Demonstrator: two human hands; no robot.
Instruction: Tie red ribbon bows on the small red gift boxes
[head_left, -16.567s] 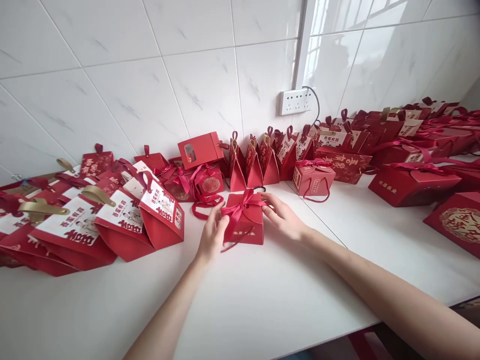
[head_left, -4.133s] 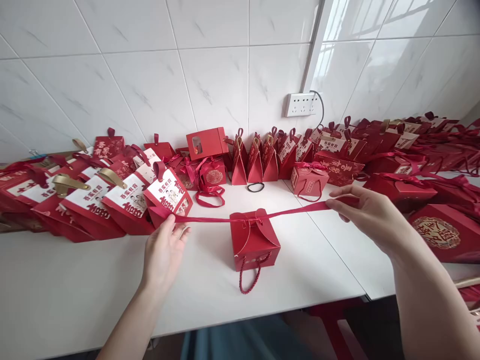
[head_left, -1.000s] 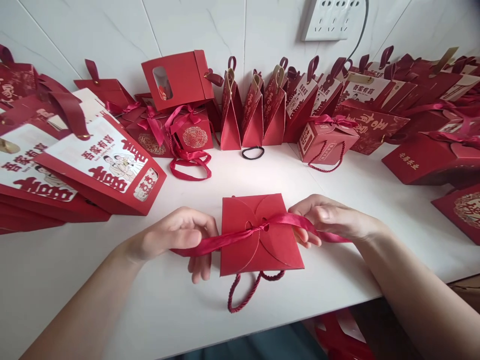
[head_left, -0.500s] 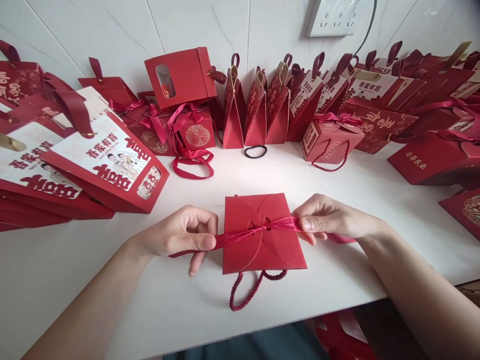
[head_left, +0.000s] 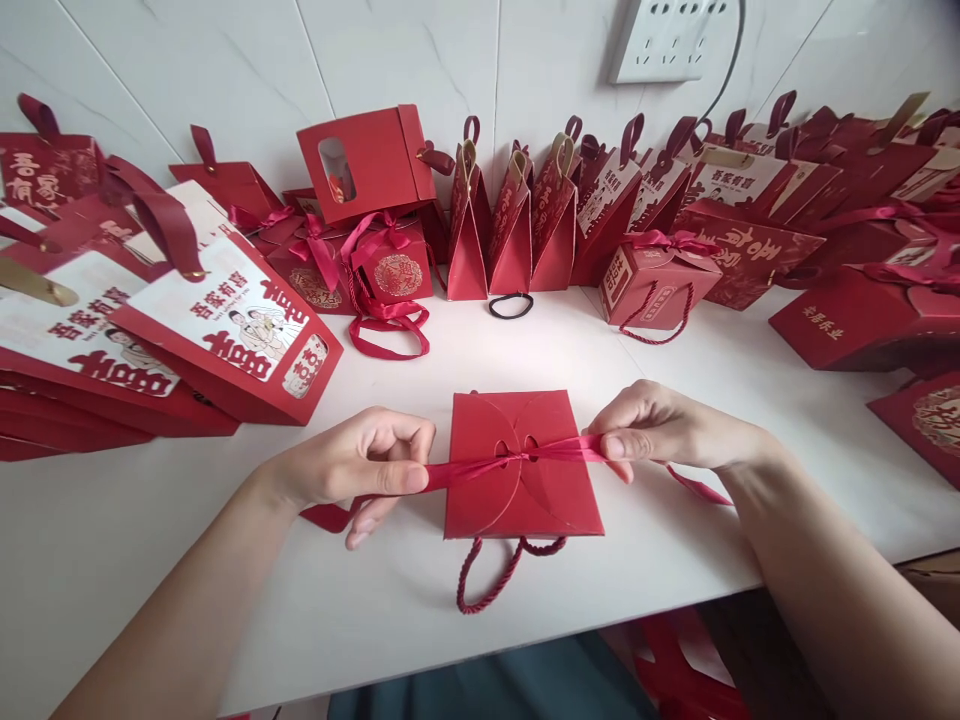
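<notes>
A red gift box (head_left: 480, 510) with overlapping curved flaps on top sits on the white table in front of me. A dark red rope handle (head_left: 487, 605) lies out from its near side. Across the flaps runs a red ribbon (head_left: 555, 449), knotted at the middle near two small slots. My left hand (head_left: 367, 460) pinches one end of it left of the box, and a tail trails beneath the fingers. On the other side my right hand (head_left: 652, 435) pinches the other end, its tail lying on the table. Between the hands the ribbon is stretched taut.
Red boxes with white printed fronts (head_left: 240, 320) stand at left. Triangular red boxes (head_left: 469, 240) line the wall, with a black hair tie (head_left: 511, 305) before them. A small roped box (head_left: 660, 280) and more red boxes (head_left: 862, 320) stand right. A socket panel (head_left: 667, 40) is on the wall.
My left hand has shifted slightly left, away from the knot, still pinching the ribbon. The right hand stays nearly in place. The view has shifted a little.
</notes>
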